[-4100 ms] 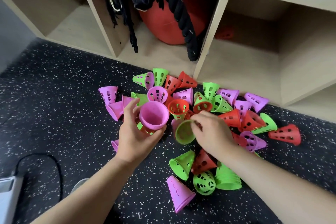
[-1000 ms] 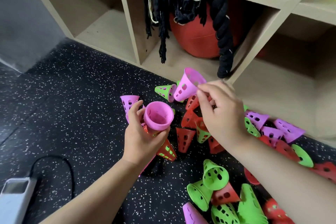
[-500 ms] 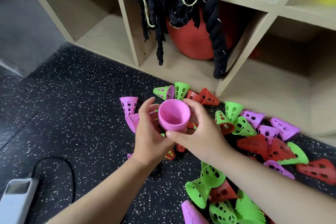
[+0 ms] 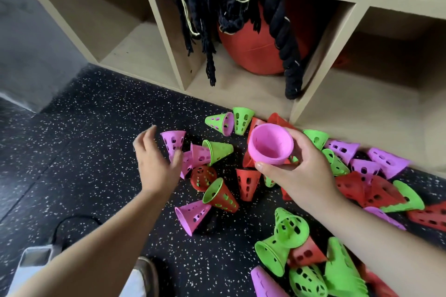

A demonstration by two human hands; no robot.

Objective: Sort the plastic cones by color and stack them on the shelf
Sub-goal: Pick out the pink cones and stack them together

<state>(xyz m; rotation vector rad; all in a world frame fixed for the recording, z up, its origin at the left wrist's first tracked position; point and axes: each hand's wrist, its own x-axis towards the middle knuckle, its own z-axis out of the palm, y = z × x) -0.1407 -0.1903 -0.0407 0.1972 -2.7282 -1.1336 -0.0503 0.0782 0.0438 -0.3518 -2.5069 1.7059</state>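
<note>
Barely begun: the fingers [image 4: 298, 138] of the right hand [image 4: 304, 176] curl round what looks like a nested pink cone stack [image 4: 270, 146], its mouth toward the camera, held above the pile just in front of the shelf [image 4: 306, 103]. The left hand [image 4: 154, 164] hovers with fingers [image 4: 144, 138] spread, holding nothing, just beside a single pink cone [image 4: 173, 142] on the floor [image 4: 96, 128]. Around both hands, loose cones [image 4: 248, 183] in red, green and pink lie mixed and tipped, some nested across colours. The shelf's lower compartments show a red ball [image 4: 253, 53] and black rope [image 4: 288, 38], but no sorted cones. On this showing, only some pink is gathered; green, red and all shelving remain.
</note>
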